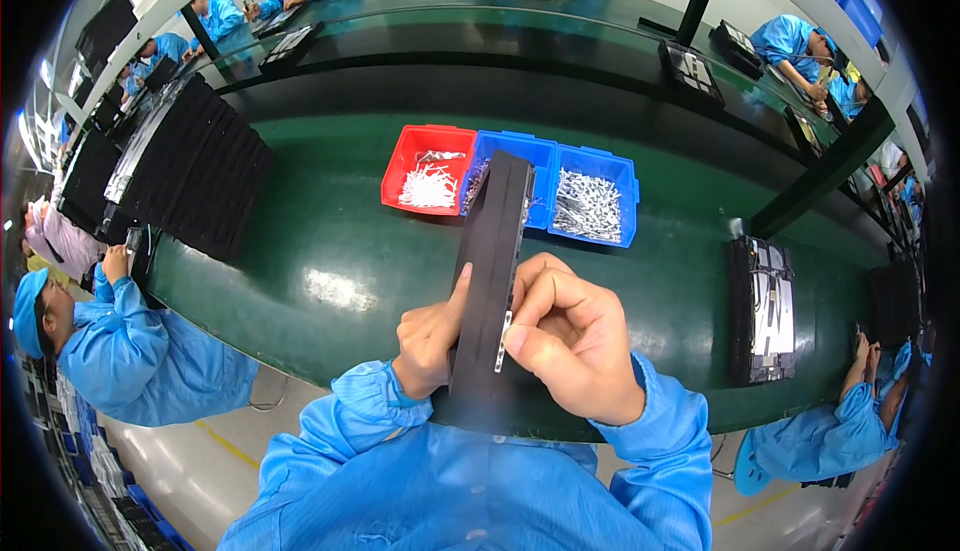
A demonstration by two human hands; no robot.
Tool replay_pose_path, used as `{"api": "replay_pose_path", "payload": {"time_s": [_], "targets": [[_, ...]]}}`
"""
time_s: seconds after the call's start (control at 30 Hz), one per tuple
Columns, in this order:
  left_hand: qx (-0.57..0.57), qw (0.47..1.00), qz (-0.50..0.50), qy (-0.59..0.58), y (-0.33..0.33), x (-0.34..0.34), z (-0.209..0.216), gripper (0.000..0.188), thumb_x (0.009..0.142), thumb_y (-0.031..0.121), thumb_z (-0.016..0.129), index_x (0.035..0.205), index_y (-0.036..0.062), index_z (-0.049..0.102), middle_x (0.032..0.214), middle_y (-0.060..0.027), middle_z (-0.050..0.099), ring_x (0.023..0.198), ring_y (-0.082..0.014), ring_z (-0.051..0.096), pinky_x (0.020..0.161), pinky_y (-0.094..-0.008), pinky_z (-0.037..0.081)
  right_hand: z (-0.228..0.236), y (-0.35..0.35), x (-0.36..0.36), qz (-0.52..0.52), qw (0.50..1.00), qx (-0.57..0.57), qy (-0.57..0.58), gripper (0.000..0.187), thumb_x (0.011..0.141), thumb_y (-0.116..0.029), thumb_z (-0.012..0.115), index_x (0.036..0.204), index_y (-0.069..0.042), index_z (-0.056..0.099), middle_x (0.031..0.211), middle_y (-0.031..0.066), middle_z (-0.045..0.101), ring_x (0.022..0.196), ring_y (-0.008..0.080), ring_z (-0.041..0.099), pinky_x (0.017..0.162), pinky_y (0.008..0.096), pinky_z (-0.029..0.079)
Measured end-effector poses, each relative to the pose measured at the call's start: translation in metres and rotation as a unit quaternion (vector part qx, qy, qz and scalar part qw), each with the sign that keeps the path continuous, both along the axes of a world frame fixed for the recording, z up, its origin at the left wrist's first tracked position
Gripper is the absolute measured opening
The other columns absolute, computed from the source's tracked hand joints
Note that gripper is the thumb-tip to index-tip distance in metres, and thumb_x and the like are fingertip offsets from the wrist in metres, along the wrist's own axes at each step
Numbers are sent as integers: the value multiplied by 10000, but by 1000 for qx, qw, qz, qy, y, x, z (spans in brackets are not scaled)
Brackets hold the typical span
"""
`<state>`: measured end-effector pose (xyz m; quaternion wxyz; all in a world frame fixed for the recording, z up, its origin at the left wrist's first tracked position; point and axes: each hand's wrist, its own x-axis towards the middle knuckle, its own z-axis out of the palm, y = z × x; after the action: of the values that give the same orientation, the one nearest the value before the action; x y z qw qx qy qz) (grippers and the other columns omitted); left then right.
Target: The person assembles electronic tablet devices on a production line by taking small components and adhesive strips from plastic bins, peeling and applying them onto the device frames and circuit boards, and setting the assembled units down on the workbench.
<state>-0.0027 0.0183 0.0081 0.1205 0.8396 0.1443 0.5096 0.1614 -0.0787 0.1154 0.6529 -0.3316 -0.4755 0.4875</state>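
A long, flat black casing [488, 251] stands on its narrow edge in front of me, tilted slightly, its far end reaching over the bins. My left hand [428, 343] grips it from the left, with the index finger stretched along its side. On the right, my right hand [578, 346] pinches a small silver metal strip [503, 343] between thumb and fingers. That strip lies against the casing's narrow side, near its close end. Whether it is fastened there I cannot tell.
Beyond the casing stand a red bin [430, 130] with small white parts, a blue bin [520, 139] partly hidden, and another blue bin [631, 196] of silver parts. Black casings are stacked [215, 166] at left; more [765, 311] lie right. A dark post [825, 166] rises at right. Co-workers sit around.
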Motion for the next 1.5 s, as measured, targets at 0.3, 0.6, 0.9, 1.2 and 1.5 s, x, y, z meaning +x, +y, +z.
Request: {"api": "replay_pose_path", "payload": {"time_s": [0.3,0.6,0.9,1.2,1.5], "targets": [[14,1000,-1,4,2,0,-4,675,758,68,767,1375,-143,589,604,-85,576,500,-191,630,511,-308,502,3,0,4,21,997,-49,50,85,922,39,645,983,13,592,1039,82,601,939,138,615,816,309,520],[23,1000,13,1,0,3,-5,690,728,78,764,1356,-156,598,571,-65,523,461,-168,573,471,-306,463,3,-3,1,19,994,-75,78,134,940,28,616,1048,-6,543,998,71,608,888,121,619,782,308,527],[22,1000,9,19,-2,2,-3,737,689,97,763,1360,-156,596,558,-43,481,448,-148,535,454,-308,439,-18,-8,-18,-18,993,-16,118,418,783,66,595,1153,-48,437,1109,80,481,1044,165,481,939,331,416],[-39,999,-15,-2,0,0,-13,746,686,107,764,1361,-161,592,565,-51,499,455,-160,557,462,-315,455,-9,-8,-16,-16,992,-22,125,463,803,49,659,1211,-30,455,1143,80,517,1046,160,508,944,328,429],[23,1000,0,4,-2,4,2,720,698,115,774,1340,-165,605,583,-61,540,465,-166,578,465,-310,463,-7,-6,-1,-1,994,-61,87,299,917,26,625,1184,-28,502,1068,70,583,957,118,569,842,284,488]]}}
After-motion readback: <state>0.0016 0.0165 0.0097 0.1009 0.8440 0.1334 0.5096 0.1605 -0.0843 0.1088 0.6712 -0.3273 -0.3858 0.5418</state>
